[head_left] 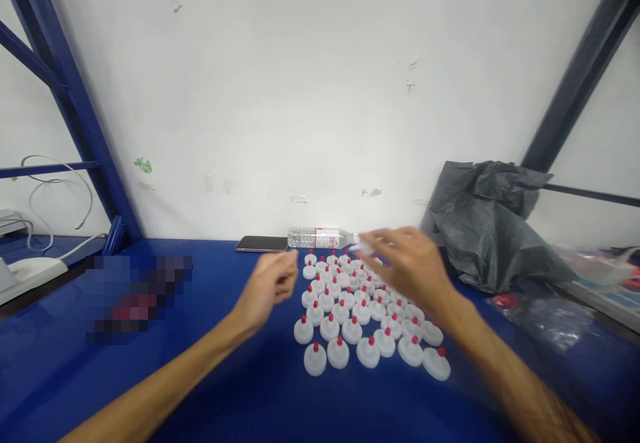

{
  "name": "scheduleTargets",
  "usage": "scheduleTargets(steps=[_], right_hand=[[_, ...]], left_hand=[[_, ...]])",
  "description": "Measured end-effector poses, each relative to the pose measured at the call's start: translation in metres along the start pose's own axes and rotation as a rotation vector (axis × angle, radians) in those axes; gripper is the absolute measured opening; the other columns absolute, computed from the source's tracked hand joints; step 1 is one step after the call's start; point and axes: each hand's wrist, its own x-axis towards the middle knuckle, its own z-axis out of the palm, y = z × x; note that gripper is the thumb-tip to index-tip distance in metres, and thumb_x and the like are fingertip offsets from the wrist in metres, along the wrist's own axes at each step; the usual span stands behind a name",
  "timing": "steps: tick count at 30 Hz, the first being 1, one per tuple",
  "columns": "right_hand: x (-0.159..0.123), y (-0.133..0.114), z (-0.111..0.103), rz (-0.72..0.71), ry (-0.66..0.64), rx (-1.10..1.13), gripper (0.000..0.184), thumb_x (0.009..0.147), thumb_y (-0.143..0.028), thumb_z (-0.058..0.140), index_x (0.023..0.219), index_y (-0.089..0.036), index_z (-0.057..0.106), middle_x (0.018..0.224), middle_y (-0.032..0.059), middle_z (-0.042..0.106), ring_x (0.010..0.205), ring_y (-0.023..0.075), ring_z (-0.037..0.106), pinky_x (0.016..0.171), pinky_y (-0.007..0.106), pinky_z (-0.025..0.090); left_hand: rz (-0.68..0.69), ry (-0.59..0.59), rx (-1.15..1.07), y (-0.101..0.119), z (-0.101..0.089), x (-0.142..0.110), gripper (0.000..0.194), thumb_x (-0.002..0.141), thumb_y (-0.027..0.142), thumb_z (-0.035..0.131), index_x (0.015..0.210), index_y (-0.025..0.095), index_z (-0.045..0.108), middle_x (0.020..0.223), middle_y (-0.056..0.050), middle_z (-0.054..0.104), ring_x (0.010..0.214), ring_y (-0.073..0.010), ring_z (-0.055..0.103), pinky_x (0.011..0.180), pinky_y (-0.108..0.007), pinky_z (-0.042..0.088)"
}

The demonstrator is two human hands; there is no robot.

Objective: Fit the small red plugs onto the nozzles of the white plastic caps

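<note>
Many small, round, translucent white bottles with red tips (341, 313) stand in uneven rows on the blue tabletop (225, 376). My left hand (267, 286) is closed just left of them, fingers curled together. Whatever it may hold is hidden. Over the right rear of the group is my right hand (407, 263), smeared by motion. At its fingertips shows a small white piece (363, 248), too blurred to name exactly. The hand and forearm cover some of the bottles at the back right.
Behind the group a clear plastic water bottle (323, 238) lies on its side, beside a dark phone (261, 244). A grey plastic bag (495, 230) slumps at the right, near clear wrapping (555, 320). A white power strip (37, 276) and cables are at the left. The wall stands close behind.
</note>
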Motion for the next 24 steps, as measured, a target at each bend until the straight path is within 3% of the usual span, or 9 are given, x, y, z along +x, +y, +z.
scheduleTargets(steps=[3, 6, 8, 11, 14, 19, 24], right_hand=[[-0.021, 0.050, 0.004, 0.358, -0.073, -0.091, 0.026, 0.101, -0.036, 0.061, 0.116, -0.022, 0.076, 0.107, 0.0066, 0.082, 0.077, 0.0218, 0.073, 0.075, 0.037, 0.051], [-0.037, 0.080, 0.010, 0.592, -0.201, -0.044, 0.021, 0.096, -0.034, 0.062, 0.108, -0.023, 0.075, 0.113, 0.0071, 0.080, 0.081, 0.0225, 0.074, 0.071, 0.035, 0.050], [-0.043, 0.086, 0.013, 0.639, -0.277, -0.029, 0.021, 0.094, -0.034, 0.061, 0.109, -0.024, 0.073, 0.115, 0.0075, 0.080, 0.088, 0.0246, 0.075, 0.071, 0.034, 0.050], [-0.047, 0.091, 0.015, 0.698, -0.340, -0.004, 0.030, 0.093, -0.032, 0.059, 0.122, -0.026, 0.064, 0.117, 0.0067, 0.081, 0.085, 0.0232, 0.075, 0.071, 0.033, 0.049], [-0.052, 0.102, 0.016, 0.768, -0.425, -0.001, 0.027, 0.094, -0.037, 0.057, 0.118, -0.026, 0.063, 0.112, 0.0061, 0.081, 0.085, 0.0231, 0.075, 0.070, 0.032, 0.047], [-0.067, 0.119, 0.018, 0.771, -0.571, 0.009, 0.015, 0.087, -0.041, 0.068, 0.087, -0.027, 0.073, 0.095, 0.0045, 0.082, 0.085, 0.0243, 0.074, 0.069, 0.031, 0.046], [-0.082, 0.125, 0.027, 0.790, -0.690, 0.044, 0.012, 0.079, -0.037, 0.077, 0.073, -0.026, 0.077, 0.079, 0.0035, 0.080, 0.072, 0.0217, 0.072, 0.063, 0.030, 0.045]], left_hand=[[0.095, 0.164, 0.237, 0.002, -0.030, 0.009, 0.049, 0.104, 0.060, 0.037, 0.069, 0.027, 0.026, 0.060, 0.009, 0.023, 0.050, -0.0102, 0.023, 0.047, -0.025, 0.025], [0.115, 0.170, 0.531, -0.006, -0.047, 0.015, 0.047, 0.102, 0.057, 0.042, 0.068, 0.025, 0.035, 0.061, 0.006, 0.035, 0.056, -0.0134, 0.035, 0.054, -0.028, 0.032], [0.136, 0.124, 0.745, -0.014, -0.049, 0.015, 0.037, 0.101, 0.048, 0.048, 0.072, 0.024, 0.047, 0.067, 0.003, 0.049, 0.064, -0.0166, 0.046, 0.062, -0.030, 0.036], [0.161, 0.003, 1.041, -0.021, -0.044, 0.010, 0.029, 0.105, 0.040, 0.042, 0.087, 0.024, 0.058, 0.090, -0.001, 0.061, 0.077, -0.0197, 0.058, 0.072, -0.034, 0.043], [0.156, -0.094, 1.121, -0.023, -0.038, 0.007, 0.030, 0.106, 0.039, 0.041, 0.096, 0.024, 0.065, 0.104, -0.004, 0.065, 0.085, -0.0211, 0.064, 0.076, -0.035, 0.047], [0.147, -0.194, 1.185, -0.026, -0.037, 0.008, 0.028, 0.102, 0.032, 0.048, 0.095, 0.025, 0.074, 0.103, -0.006, 0.072, 0.101, -0.0262, 0.066, 0.082, -0.038, 0.049], [0.166, -0.245, 1.196, -0.032, -0.042, 0.011, 0.025, 0.097, 0.023, 0.052, 0.097, 0.024, 0.077, 0.098, -0.006, 0.074, 0.097, -0.0264, 0.065, 0.086, -0.039, 0.050]])
